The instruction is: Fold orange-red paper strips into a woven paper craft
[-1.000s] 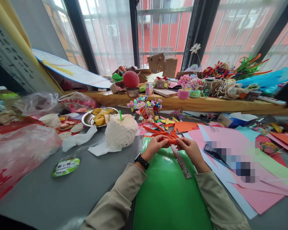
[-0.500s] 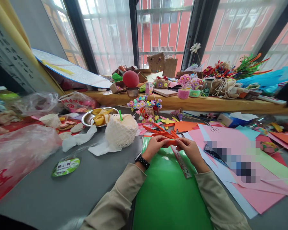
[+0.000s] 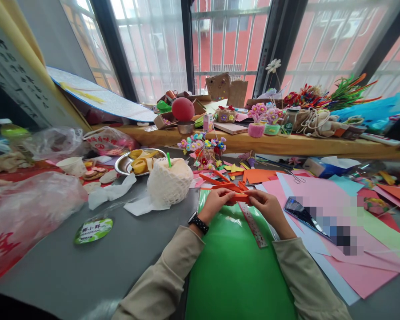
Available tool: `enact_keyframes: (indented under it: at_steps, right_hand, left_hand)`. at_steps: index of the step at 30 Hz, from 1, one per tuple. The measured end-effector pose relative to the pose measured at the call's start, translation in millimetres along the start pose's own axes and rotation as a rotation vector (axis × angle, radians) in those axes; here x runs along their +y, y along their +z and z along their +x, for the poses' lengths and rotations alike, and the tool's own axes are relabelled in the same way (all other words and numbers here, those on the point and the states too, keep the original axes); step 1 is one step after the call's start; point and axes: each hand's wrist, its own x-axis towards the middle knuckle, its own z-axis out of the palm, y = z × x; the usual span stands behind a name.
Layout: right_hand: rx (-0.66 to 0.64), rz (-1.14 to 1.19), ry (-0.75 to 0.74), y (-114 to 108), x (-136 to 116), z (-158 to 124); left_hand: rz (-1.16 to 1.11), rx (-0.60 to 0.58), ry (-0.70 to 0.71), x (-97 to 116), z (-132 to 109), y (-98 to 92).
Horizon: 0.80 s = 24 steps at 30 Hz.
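A folded orange paper strip (image 3: 240, 198) is stretched between my two hands, over the far part of the green mat (image 3: 236, 271). My left hand (image 3: 215, 205), with a black watch at the wrist, pinches its left end. At the other end, the fingers of my right hand (image 3: 266, 206) are closed on the paper. Just below the strip lies a patterned ruler (image 3: 253, 226), tilted on the mat. Behind my hands are more orange paper strips (image 3: 220, 180) in a loose heap.
Left of the mat stands a netted coconut (image 3: 170, 181) with a green straw, beside a metal bowl (image 3: 117, 165) of banana peels. Coloured paper sheets (image 3: 360, 275) and a phone (image 3: 300, 211) lie to the right. Craft flowers (image 3: 202, 144) stand behind, before a crowded ledge (image 3: 146, 135).
The orange strip has turned so that more of its flat face shows between my fingers. My hands stay in nearly the same place, and the view has shifted slightly.
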Motion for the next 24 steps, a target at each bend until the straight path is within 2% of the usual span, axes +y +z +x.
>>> enact_keyframes:
  at_steps: [12,18,24]
  right_hand:
    - [0.025,0.222,0.119,3.1,-8.3,-1.4]
    - [-0.017,0.31,0.147,4.4,-9.5,-0.8]
    - [-0.037,0.172,0.142,8.8,-6.7,-0.7]
  left_hand:
    - [-0.026,0.008,0.006,-0.2,0.7,-0.3]
    - [0.091,0.05,0.12,-3.5,0.5,-0.7]
    - [0.18,-0.005,0.183,-1.7,-2.5,1.6]
